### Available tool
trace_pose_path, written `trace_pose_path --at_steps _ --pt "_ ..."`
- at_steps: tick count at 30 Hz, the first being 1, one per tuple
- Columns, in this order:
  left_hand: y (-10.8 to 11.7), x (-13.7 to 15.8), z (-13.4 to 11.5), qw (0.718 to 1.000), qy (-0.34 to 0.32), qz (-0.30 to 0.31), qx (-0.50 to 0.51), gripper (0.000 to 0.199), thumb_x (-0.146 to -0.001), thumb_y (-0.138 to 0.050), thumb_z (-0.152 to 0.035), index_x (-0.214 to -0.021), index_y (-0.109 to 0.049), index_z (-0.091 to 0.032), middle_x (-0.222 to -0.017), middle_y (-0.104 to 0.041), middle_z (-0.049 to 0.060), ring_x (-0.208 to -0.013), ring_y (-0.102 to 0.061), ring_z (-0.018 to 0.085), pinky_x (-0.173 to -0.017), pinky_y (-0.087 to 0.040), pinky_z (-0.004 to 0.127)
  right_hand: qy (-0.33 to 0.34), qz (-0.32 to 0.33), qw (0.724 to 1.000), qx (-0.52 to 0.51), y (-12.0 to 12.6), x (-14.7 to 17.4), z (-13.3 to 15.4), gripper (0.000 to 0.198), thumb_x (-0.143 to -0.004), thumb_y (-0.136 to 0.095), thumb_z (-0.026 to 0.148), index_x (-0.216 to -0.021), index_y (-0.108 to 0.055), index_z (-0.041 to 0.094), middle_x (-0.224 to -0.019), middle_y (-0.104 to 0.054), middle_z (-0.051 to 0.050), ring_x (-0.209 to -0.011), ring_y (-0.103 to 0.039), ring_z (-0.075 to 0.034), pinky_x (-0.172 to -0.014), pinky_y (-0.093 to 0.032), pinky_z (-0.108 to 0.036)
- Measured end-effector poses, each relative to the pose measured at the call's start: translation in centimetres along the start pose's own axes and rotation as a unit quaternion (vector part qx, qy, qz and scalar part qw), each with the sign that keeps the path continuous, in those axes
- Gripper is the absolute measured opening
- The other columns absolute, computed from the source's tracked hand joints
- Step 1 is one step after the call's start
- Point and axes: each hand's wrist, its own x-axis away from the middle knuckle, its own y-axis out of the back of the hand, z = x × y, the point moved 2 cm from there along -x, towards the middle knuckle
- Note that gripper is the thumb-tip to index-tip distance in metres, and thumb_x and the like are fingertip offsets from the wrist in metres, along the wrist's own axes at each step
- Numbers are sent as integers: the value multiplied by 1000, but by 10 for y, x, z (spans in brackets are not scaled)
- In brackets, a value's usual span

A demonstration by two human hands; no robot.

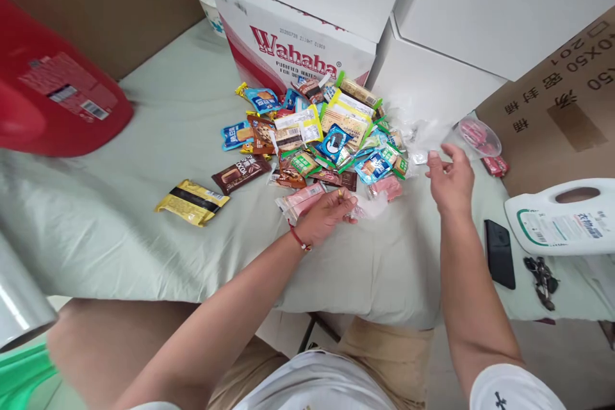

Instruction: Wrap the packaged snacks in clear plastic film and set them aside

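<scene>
My left hand is closed in a pinch on a small clear plastic bag at the front of a pile of wrapped snacks. Beside that hand lies a pink-wrapped snack, partly covered by it. My right hand is raised to the right of the pile, thumb and fingers apart, with nothing visible in it. Crumpled clear plastic bags are just beyond its fingertips. In the pile are a blue biscuit packet, a yellow-edged cracker packet and several others. A brown cocoa packet and a gold packet lie at the left.
A Wahaha water carton and white boxes stand behind the pile. A red jug is at the left. On the right are a round clear tub, a white detergent bottle, a black phone and keys.
</scene>
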Motion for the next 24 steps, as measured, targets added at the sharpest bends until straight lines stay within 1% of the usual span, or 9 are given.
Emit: trace_pose_path --at_steps 4,7,10,13,15,17,19,21,24 --pt "-1 0 -1 999 -15 20 -30 55 -72 -80 -65 -77 -53 -18 -81 -57 -2 -78 -55 11 -71 -51 24 88 185 975 -87 -11 37 29 55 -87 -70 52 -135 -60 30 -143 -54 -12 -110 -64 -25 -78 -60 -38" --pt "-1 0 -1 999 -29 28 -27 53 -75 -78 -65 -76 -54 -18 -78 -55 -3 -73 -52 10 -69 -47 22 74 306 943 -111 -14 78 26 27 -85 -75 46 -106 -76 29 -115 -71 -7 -102 -66 -24 -83 -58 -39" --pt "-1 -1 -1 999 -31 27 3 50 -75 -81 -60 -74 -55 -18 -75 -53 -4 -72 -51 9 -70 -46 22 -103 267 944 -162 -11 115 0 22 -90 -69 44 -87 -76 23 -79 -69 -3 -70 -63 -17 -66 -55 -32" --pt "-1 -2 1 999 -9 22 43 50 -71 -84 -58 -75 -54 -18 -81 -55 -3 -78 -56 11 -74 -48 25 -234 158 939 -197 -2 146 -15 26 -87 -72 47 -88 -74 21 -73 -64 0 -58 -55 -14 -55 -48 -29" --pt "-2 -2 1 999 -6 28 24 50 -71 -84 -58 -75 -54 -18 -82 -57 -3 -78 -56 12 -72 -48 25 -207 65 961 -169 5 155 -8 23 -89 -71 45 -89 -73 22 -81 -65 -1 -64 -56 -15 -59 -49 -30" --pt "-3 -2 1 998 -21 51 -25 49 -73 -82 -59 -74 -55 -18 -79 -57 -2 -74 -54 11 -70 -45 25 -116 10 986 -124 7 154 9 17 -91 -69 42 -91 -73 25 -92 -66 -4 -80 -62 -19 -71 -52 -34" --pt "-4 -1 0 994 -44 75 -67 49 -76 -80 -60 -73 -56 -17 -75 -57 -2 -71 -51 11 -68 -42 25 -21 51 995 -84 -1 147 23 18 -87 -73 42 -98 -75 28 -105 -68 -7 -102 -63 -25 -87 -53 -41" --pt "-4 0 -2 991 -58 88 -88 49 -79 -76 -62 -72 -56 -17 -72 -57 -2 -68 -50 11 -67 -40 26 16 145 986 -76 -16 140 28 25 -84 -77 44 -104 -75 30 -109 -70 -7 -108 -62 -27 -95 -51 -44" --pt "-2 0 -5 989 -65 88 -101 52 -79 -74 -65 -70 -55 -17 -68 -56 -2 -65 -48 11 -64 -38 25 -68 223 962 -139 -34 138 18 22 -89 -71 45 -101 -75 26 -95 -73 -4 -91 -64 -22 -88 -51 -38"
